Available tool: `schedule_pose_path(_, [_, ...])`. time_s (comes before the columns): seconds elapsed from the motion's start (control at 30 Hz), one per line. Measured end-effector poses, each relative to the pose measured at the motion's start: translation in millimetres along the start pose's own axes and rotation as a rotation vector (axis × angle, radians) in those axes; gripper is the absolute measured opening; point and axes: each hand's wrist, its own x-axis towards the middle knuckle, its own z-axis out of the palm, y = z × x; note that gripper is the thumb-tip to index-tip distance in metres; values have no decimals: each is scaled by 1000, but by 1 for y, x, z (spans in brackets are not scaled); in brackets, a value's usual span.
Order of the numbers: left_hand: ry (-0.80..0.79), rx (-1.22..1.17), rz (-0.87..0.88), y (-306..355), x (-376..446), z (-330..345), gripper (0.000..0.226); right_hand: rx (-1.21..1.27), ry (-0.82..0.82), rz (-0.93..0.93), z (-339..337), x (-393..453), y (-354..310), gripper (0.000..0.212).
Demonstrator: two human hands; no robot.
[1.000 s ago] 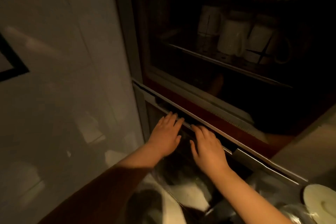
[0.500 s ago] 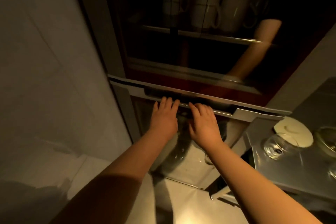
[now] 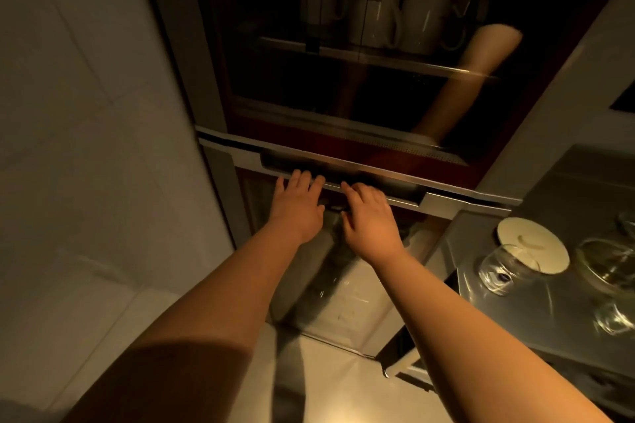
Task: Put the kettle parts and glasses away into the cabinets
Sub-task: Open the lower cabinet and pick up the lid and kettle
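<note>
Hands: left hand (image 3: 298,208) and right hand (image 3: 369,220) lie flat, fingers extended on the cabinet handle (image 3: 343,177), each grip open and holding nothing.
Put away: white jugs (image 3: 395,21) stand on a shelf behind the glass door; which belong to the task is unclear.
Left: lid (image 3: 534,244) and glasses (image 3: 501,273) wait on the tabletop (image 3: 556,330) at right.
Progress: seemingly early, cabinet being operated.
</note>
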Motion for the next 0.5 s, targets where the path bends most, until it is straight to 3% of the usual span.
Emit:
schedule_pose_path(0.2, [22,2,-34,11,-13,-3,58,21,4,-51,-2,-7,5,55])
schedule_pose_path(0.5, [0,115,-142,38,-101,16,70,176,24,-220,-14,-65,11,52])
